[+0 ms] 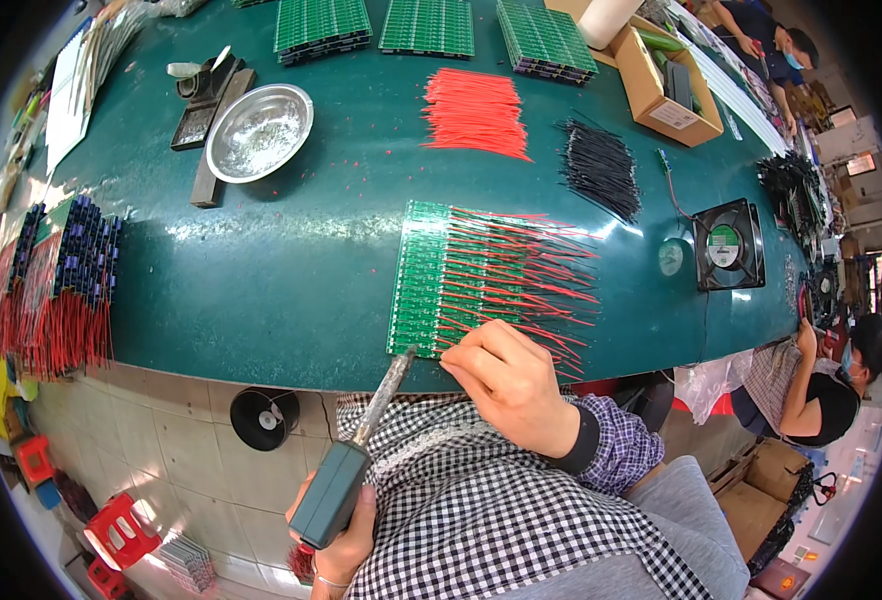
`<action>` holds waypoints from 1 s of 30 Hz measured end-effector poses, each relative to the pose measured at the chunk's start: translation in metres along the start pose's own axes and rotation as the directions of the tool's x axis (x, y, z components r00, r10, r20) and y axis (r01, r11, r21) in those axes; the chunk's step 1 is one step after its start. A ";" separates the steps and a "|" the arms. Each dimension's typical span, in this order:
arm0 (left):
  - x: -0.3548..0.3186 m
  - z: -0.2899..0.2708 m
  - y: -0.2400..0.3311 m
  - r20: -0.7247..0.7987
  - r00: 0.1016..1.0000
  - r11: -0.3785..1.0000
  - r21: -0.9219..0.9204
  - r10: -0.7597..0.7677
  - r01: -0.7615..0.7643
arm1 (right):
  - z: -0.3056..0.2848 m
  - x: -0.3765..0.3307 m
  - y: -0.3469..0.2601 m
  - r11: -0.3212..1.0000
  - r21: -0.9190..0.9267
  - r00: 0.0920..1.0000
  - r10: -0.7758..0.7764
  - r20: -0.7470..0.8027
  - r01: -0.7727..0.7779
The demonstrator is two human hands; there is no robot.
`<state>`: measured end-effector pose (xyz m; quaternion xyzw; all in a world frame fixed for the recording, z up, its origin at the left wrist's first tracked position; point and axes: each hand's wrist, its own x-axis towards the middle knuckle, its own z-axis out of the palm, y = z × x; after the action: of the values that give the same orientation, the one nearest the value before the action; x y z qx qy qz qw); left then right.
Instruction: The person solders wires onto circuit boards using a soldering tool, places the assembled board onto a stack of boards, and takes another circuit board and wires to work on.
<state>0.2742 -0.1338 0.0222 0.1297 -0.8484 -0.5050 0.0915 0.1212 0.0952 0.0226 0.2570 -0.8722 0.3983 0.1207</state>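
At table's near edge: green circuit-board panel (431, 280) nearly fully wired in red, lowest wire (461, 345) pinched by right hand (511, 385), soldering iron (366, 450) gripped in left hand (346, 545), black wires (601, 165) untouched.

Right hand (509, 385) covers the near red wires (521, 285); soldering iron (361, 450) tip contact too small to tell.

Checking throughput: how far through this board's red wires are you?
Done: red wires already fan off most of the green board. In hand: left hand has the soldering iron tip at the board's near edge; right hand rests on the nearest wires. Left: loose red wires, black wires and stacked boards.
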 end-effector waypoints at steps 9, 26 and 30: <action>0.000 0.000 0.001 0.037 0.999 0.999 -0.036 0.017 -0.015 | 0.003 0.000 -0.001 0.999 -0.031 1.000 0.014 0.006 -0.014; -0.003 -0.002 -0.003 0.039 0.999 1.000 -0.001 0.017 -0.017 | 0.003 0.000 -0.004 0.998 -0.054 0.999 0.039 0.015 -0.038; -0.004 -0.002 -0.007 0.011 1.000 1.000 -0.016 0.001 -0.001 | 0.003 0.002 -0.002 0.998 -0.057 0.999 0.033 0.002 -0.032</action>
<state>0.2789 -0.1371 0.0172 0.1257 -0.8449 -0.5125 0.0881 0.1208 0.0912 0.0224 0.2399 -0.8875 0.3748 0.1200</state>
